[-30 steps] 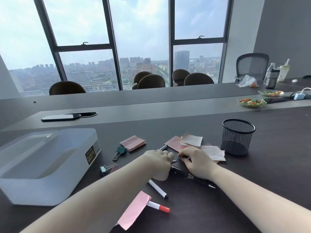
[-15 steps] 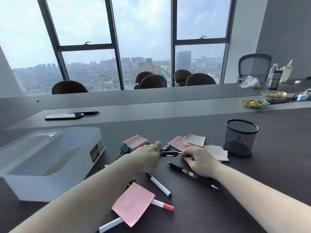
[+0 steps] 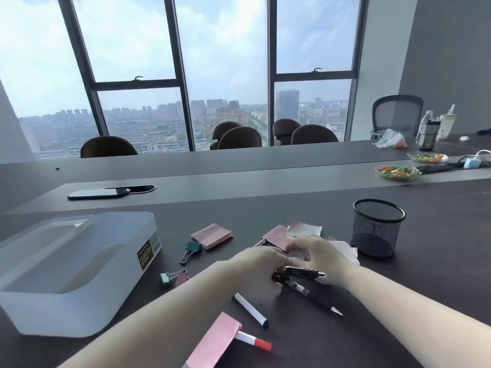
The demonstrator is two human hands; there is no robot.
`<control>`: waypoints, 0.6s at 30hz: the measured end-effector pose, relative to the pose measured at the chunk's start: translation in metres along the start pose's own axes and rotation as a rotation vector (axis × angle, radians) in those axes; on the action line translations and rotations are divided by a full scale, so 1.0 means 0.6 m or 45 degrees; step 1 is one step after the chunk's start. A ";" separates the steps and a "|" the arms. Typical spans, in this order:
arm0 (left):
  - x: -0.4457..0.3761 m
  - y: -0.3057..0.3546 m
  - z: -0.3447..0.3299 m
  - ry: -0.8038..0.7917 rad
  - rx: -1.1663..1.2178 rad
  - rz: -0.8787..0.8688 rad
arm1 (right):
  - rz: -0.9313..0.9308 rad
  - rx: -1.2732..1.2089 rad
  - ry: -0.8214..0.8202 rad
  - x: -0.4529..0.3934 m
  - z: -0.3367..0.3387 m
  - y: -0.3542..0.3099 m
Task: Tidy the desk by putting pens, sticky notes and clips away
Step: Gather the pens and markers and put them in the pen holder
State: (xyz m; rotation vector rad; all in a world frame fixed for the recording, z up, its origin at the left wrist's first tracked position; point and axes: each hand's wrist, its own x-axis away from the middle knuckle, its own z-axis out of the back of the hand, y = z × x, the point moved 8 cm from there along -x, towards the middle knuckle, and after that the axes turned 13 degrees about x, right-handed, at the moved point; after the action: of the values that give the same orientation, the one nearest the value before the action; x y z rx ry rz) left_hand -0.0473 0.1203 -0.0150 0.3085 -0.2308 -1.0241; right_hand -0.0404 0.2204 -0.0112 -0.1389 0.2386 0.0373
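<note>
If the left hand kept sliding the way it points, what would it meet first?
The left hand points right and slightly away, so it would likely meet the right hand first, with the black pens between them.

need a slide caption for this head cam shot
Both hands, left hand and right hand, gather black pens on a dark desk between a plastic bin and mesh cup.

Black mesh cup (image 3: 377, 229), pink sticky notes (image 3: 211, 235), green binder clip (image 3: 193, 248), white red-capped marker (image 3: 253, 341), dark desk (image 3: 398, 328).
</note>
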 end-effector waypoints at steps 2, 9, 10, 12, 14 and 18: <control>-0.005 -0.006 -0.002 -0.033 -0.003 0.007 | 0.050 -0.009 -0.015 -0.018 0.005 -0.009; 0.007 -0.041 0.012 -0.059 0.029 0.018 | 0.245 0.190 -0.320 -0.094 -0.014 -0.082; 0.013 -0.050 0.012 -0.077 0.027 0.021 | 0.278 0.220 -0.379 -0.100 -0.024 -0.090; 0.025 -0.069 0.015 -0.096 0.002 0.026 | 0.341 0.302 -0.456 -0.109 -0.039 -0.105; 0.036 -0.084 0.025 -0.078 -0.039 0.020 | 0.383 0.380 -0.444 -0.115 -0.046 -0.113; 0.054 -0.109 0.051 -0.013 0.019 0.063 | 0.449 0.529 -0.460 -0.120 -0.048 -0.124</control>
State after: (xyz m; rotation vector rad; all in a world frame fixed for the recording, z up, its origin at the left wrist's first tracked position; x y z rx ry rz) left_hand -0.0936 0.0560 -0.0082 0.3095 -0.2546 -0.9754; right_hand -0.1128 0.1411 -0.0119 0.3243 -0.0956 0.3576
